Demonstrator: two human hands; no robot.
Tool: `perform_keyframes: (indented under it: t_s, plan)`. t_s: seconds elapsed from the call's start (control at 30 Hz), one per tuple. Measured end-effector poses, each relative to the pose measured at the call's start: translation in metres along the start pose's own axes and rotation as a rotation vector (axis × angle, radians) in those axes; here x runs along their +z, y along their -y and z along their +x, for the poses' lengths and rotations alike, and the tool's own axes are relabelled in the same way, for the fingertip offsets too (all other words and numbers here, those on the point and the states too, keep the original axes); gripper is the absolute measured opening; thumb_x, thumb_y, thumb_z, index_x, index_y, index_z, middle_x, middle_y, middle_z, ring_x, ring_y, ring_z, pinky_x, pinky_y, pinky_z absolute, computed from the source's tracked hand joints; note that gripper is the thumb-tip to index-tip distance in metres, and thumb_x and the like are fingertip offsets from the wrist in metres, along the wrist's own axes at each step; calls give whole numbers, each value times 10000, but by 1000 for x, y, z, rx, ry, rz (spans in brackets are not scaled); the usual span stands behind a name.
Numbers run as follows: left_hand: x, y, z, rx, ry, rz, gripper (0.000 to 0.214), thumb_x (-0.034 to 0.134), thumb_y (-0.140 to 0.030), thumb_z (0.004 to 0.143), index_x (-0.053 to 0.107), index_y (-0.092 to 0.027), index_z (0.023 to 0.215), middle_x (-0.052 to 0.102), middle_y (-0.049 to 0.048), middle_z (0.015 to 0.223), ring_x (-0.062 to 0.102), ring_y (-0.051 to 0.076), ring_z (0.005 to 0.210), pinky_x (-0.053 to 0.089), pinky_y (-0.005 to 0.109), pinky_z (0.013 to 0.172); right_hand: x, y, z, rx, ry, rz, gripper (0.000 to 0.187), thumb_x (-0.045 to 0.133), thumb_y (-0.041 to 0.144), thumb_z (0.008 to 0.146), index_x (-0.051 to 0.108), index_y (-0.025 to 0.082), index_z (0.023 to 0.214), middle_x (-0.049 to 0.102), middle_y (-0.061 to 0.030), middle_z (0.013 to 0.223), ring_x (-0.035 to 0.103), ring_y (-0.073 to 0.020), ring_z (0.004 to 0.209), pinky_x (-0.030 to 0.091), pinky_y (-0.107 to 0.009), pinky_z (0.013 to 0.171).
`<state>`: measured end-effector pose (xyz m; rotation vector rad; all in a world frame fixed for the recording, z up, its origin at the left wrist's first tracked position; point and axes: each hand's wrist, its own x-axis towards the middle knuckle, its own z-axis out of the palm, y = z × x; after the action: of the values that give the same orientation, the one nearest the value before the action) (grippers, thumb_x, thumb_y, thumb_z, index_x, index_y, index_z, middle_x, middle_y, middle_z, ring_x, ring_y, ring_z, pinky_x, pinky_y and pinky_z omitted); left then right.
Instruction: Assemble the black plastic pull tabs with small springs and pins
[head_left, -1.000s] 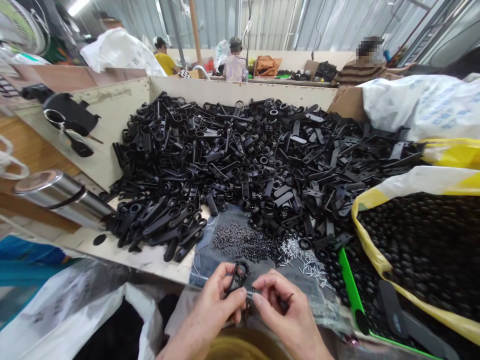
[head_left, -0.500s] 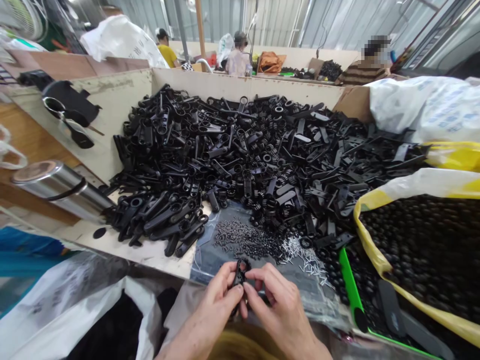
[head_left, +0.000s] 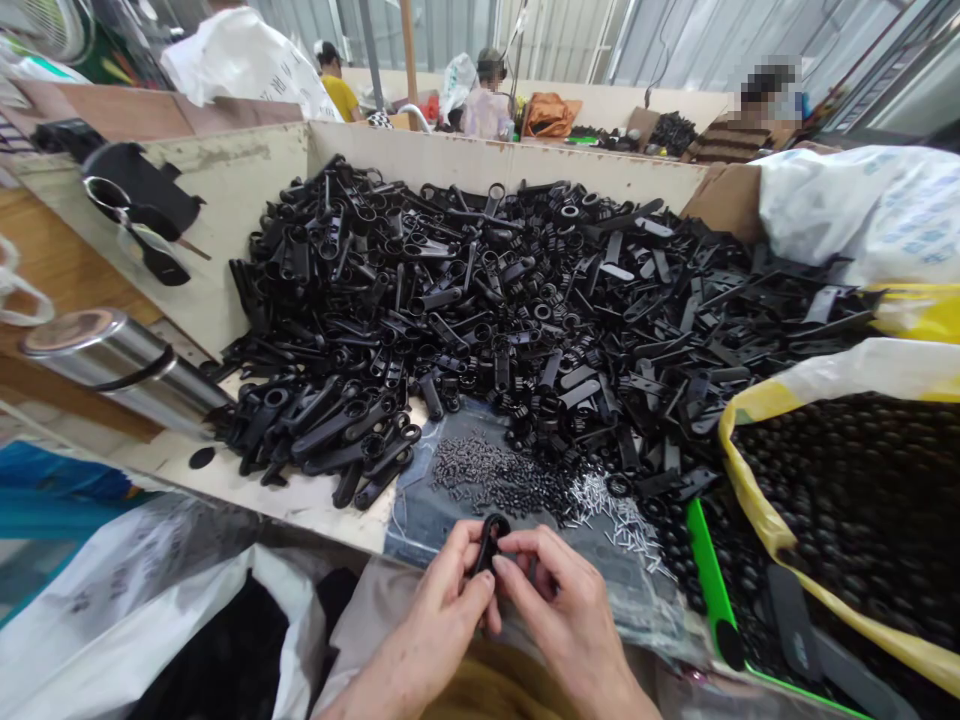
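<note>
My left hand [head_left: 450, 590] is closed around a black plastic handle-like part with a ring at its end [head_left: 490, 540]. The ring points up and away from me; the lower end is hidden by my fingers. Against the right side of this part, my right hand [head_left: 559, 590] has its thumb and index finger drawn together. Whatever the right fingertips pinch is too small or too hidden to make out. Just beyond my hands, small dark pins [head_left: 487, 475] and silver pins [head_left: 615, 515] lie in heaps on a dark mat [head_left: 420, 510].
A big pile of black plastic parts [head_left: 450, 290] fills the walled table. Finished-looking handles [head_left: 352, 430] lie front left, near a steel flask [head_left: 127, 365]. At right are a green-edged tray [head_left: 712, 580] and a yellow-rimmed bag [head_left: 750, 500] of black balls. Co-workers sit beyond.
The black part has turned in my left hand, so its ring now shows more from the side. Both hands stay close together, and the view has shifted slightly.
</note>
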<state>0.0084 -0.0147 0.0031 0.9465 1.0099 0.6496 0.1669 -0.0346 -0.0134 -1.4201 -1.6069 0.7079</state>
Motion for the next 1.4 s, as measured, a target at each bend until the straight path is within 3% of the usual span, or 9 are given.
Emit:
perform_keyframes:
  t_s: [0.13, 0.27, 0.43, 0.7, 0.83, 0.93, 1.0, 1.1, 1.4]
  plan:
    - [-2, 5, -3, 31, -35, 112, 262, 536, -366, 944, 549, -217, 1159, 574, -30, 800, 508, 137, 679, 423, 299, 706, 0, 1, 2, 132, 20, 94, 184, 676, 347, 969, 741, 214, 861, 614, 20, 680, 491, -135, 538, 399, -232, 497]
    - [-3, 4, -6, 47, -85, 202, 185, 535, -351, 989, 594, -241, 1125, 586, -31, 795, 511, 136, 655, 402, 267, 643, 2, 3, 2, 169, 23, 152, 256, 680, 373, 971, 709, 210, 776, 607, 26, 634, 464, -134, 534, 372, -237, 497]
    - [-4, 6, -6, 77, -137, 143, 279, 639, -475, 952, 648, -234, 1094, 630, -5, 811, 514, 146, 659, 382, 247, 590, 2, 7, -1, 74, -25, 50, 239, 657, 344, 1001, 751, 221, 818, 632, 19, 660, 511, -131, 518, 396, -230, 492]
    - [-13, 18, 9, 98, -161, 8, 460, 724, -613, 864, 674, -197, 1054, 622, -4, 746, 544, 149, 674, 443, 245, 627, -5, 9, -2, -285, 36, -251, 275, 494, 189, 1068, 749, 191, 1172, 728, -46, 801, 720, -155, 641, 515, -210, 565]
    - [-12, 11, 13, 74, -191, -57, 573, 770, -696, 773, 670, -196, 1033, 603, -14, 741, 513, 128, 649, 433, 221, 591, -17, 8, -5, -157, 127, -218, 320, 540, 341, 1058, 630, 246, 1350, 727, -27, 870, 731, -171, 689, 563, -226, 597]
    - [-13, 11, 15, 55, -154, -37, 575, 744, -696, 795, 656, -196, 1064, 510, -68, 618, 370, 83, 507, 308, 188, 473, -24, 3, -9, -36, 133, -205, 301, 468, 372, 1077, 524, 277, 1356, 714, -1, 881, 729, -174, 694, 572, -248, 625]
    - [-13, 15, 17, 51, -148, -37, 564, 721, -689, 820, 644, -198, 1088, 506, -75, 614, 304, 64, 466, 251, 185, 443, -26, 0, -9, -58, 162, -185, 228, 372, 307, 1103, 538, 280, 1257, 719, -14, 920, 739, -173, 751, 577, -253, 681]
    - [-12, 22, 17, 62, -178, -51, 563, 713, -690, 825, 640, -207, 1104, 494, -80, 615, 317, 67, 470, 248, 182, 447, -24, -1, -6, -162, 225, -177, 268, 343, 198, 1094, 590, 263, 1178, 724, -43, 973, 743, -177, 847, 577, -252, 759]
    - [-14, 23, 12, 50, -221, -9, 521, 742, -630, 829, 686, -208, 1129, 574, -26, 672, 514, 149, 622, 381, 225, 538, -14, 3, -3, -207, 258, -403, 360, 397, 91, 1025, 686, 198, 1212, 717, -48, 833, 746, -186, 654, 502, -234, 571]
